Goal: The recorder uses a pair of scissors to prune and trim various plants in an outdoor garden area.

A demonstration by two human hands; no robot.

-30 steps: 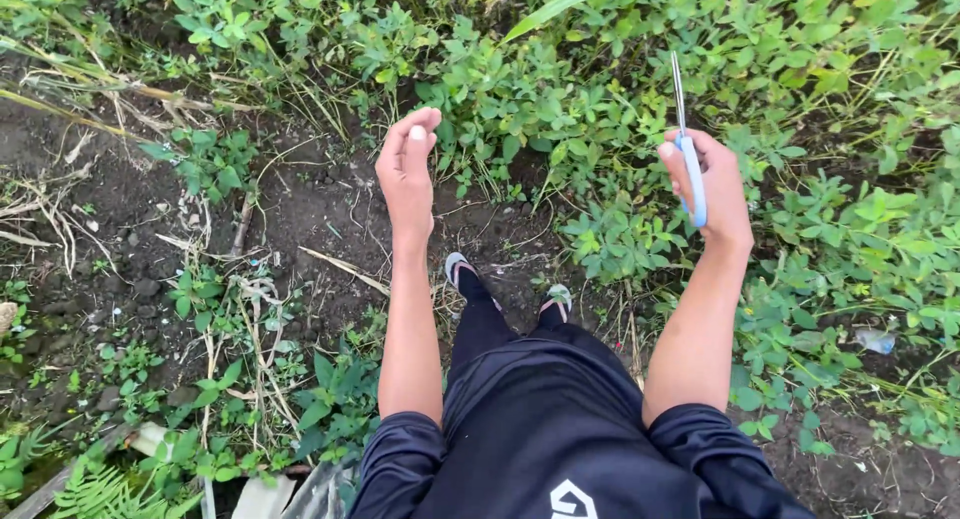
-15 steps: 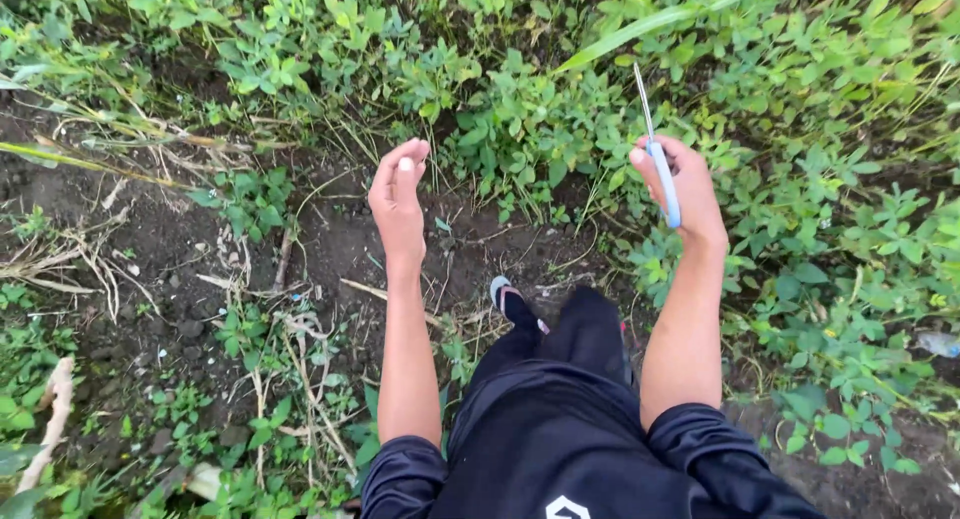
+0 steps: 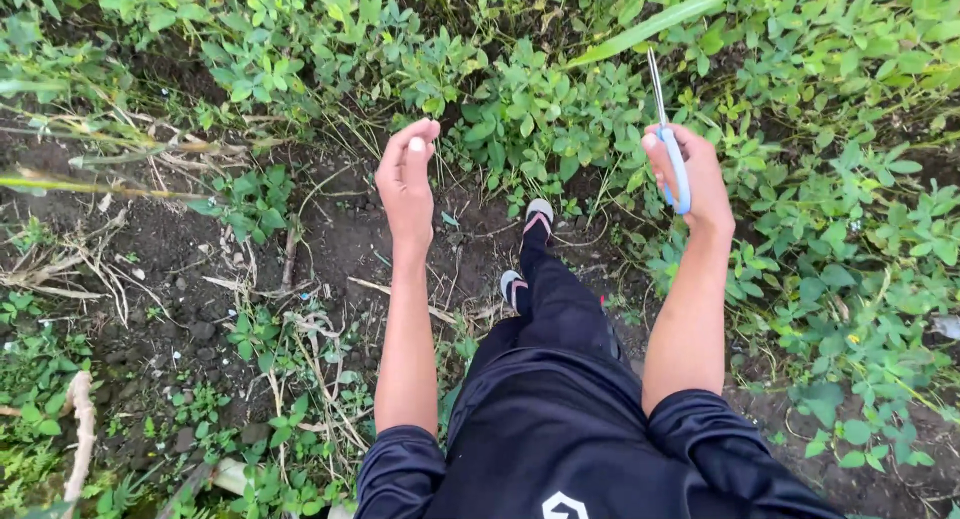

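- Your right hand (image 3: 692,179) is closed in a grasp around the light blue handle of a pair of scissors (image 3: 672,149), held out in front of you at the right
- The scissors' thin metal blades point up and away from you, together, over the leafy green plants (image 3: 560,99)
- Your left hand (image 3: 407,184) holds nothing; it is raised in the air with fingers drawn loosely together, thumb against them, above the bare dark soil (image 3: 340,239)
- The two hands are well apart, with your legs in dark trousers (image 3: 560,309) between them
- Your feet wear sandals (image 3: 538,215); one stands ahead, right at the edge of the plants, the other just behind it
- Dry stalks (image 3: 90,269) lie across the soil on the left
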